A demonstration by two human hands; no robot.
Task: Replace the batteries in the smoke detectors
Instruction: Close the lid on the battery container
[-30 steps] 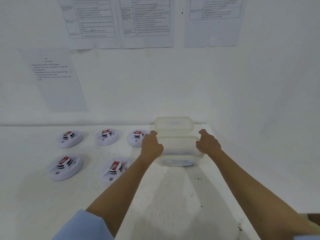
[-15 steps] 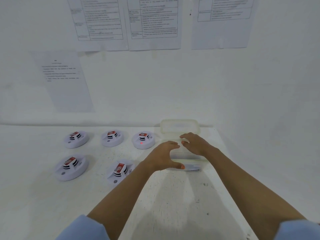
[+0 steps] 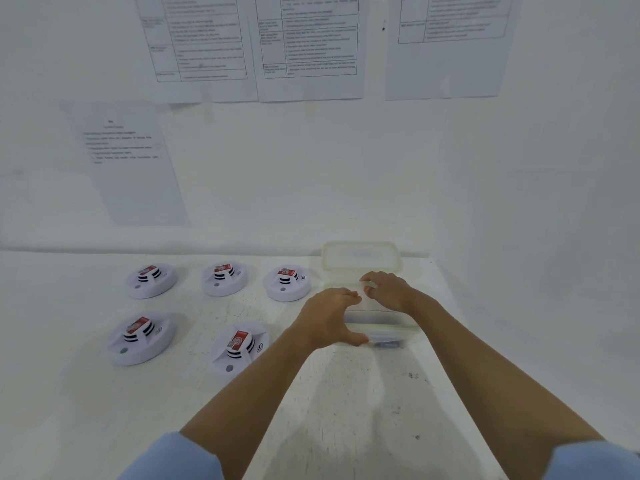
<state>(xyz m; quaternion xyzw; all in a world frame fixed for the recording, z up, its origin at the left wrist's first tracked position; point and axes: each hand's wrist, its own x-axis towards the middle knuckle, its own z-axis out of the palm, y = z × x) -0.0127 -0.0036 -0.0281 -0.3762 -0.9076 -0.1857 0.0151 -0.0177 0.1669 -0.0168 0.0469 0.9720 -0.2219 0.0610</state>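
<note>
Currently, both hands are over a clear plastic box [image 3: 381,329] at the right end of the white counter [image 3: 346,417], close to the corner where the two walls meet. The left hand [image 3: 329,317] is spread in a wide arch: its thumb tip sits at the box's near rim and its fingers reach across the top. I cannot tell whether it actually grips the box or only rests on it. The right hand [image 3: 389,291] is over the far part of the box with its fingers curled downward, their tips just beside those of the left hand. Whether it has hold of anything I cannot tell. Something dark shows through the box's near wall, too blurred to name. Behind the box, against the back wall, lies what looks like its pale lid [image 3: 360,256].

Five white round smoke detectors are on the counter to the left of the box, none of them touched. Three form a back row: the left one [image 3: 151,280], the middle one [image 3: 225,278] and the right one [image 3: 286,282], which is nearest the box. Two stand closer in front: the front left one [image 3: 140,337] and the front right one [image 3: 239,346], just beside the left forearm. Each has a red-and-white label on its raised centre.

Printed sheets [image 3: 204,46] hang on the back wall. Light blue sleeves [image 3: 173,459] show at the bottom edge.
</note>
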